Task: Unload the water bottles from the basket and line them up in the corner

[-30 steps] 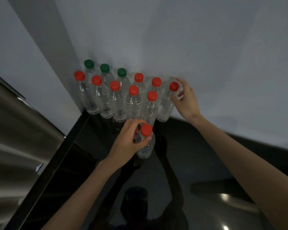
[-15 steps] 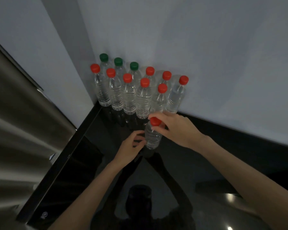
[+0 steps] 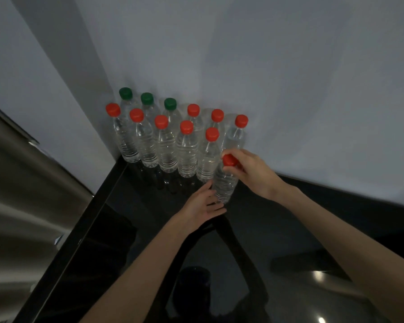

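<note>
Glossy black countertop (image 3: 149,229), pale wall corner. Right hand (image 3: 254,173) fingers clamped on red cap (image 3: 229,160) of clear plastic water bottle (image 3: 224,185) at the front row's right end. Left hand (image 3: 201,206) fingers straight beside its base. Placement step, probably; next: nudge flush against neighbour, release.

Dim, low-contrast frame with a cool grey cast; light source out of view. Wall (image 3: 289,66) is evenly lit, with soft mottled shadows behind the bottles (image 3: 187,150) at 11-12 o'clock. Glossy black desk (image 3: 313,217) mirrors everything: dark reflection of the person at 6 o'clock, two small bright spots at 5 o'clock. Metal panel (image 3: 21,194) at 9 o'clock shows smeared sheen. Wide-angle bends straight edges near the borders. Overall slightly soft; caps (image 3: 186,127) stay saturated.
</note>
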A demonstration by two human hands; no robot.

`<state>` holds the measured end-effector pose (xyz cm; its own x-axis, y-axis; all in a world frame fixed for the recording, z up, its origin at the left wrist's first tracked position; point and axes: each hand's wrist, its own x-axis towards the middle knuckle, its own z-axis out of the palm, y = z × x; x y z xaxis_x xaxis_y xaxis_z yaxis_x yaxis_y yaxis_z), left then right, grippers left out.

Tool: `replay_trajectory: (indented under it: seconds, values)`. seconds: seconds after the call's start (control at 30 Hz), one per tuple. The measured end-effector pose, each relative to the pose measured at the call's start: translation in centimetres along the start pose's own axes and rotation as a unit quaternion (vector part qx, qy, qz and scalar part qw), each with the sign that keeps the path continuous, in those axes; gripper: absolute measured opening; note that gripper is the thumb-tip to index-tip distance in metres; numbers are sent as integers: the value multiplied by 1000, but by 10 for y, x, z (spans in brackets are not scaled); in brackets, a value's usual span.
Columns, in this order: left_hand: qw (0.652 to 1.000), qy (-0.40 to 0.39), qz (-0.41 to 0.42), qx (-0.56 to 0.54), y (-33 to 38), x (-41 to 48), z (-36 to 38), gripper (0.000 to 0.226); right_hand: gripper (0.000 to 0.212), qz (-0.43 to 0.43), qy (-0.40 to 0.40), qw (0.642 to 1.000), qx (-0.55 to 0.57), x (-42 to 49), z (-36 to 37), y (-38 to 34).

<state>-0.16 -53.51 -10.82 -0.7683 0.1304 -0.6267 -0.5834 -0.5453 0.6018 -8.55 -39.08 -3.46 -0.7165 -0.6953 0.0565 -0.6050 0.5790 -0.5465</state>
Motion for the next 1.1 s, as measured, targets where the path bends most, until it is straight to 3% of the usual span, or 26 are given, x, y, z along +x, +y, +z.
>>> replay_trajectory:
  seconds: [0.4,0.67,0.93,1.1]
  values:
    - [992,12,-4,-126,13,51,19,55,26,48,68,996,27,39,-12,36]
    - [994,24,-10,-108,16,51,16,51,25,36,86,995,34,37,-6,32]
    - [994,6,14,113,25,20,16,52,54,122,42,990,47,16,-24,-2]
    - [960,13,109,256,43,-22,15,51,49,128,113,985,14,-27,-35,-29]
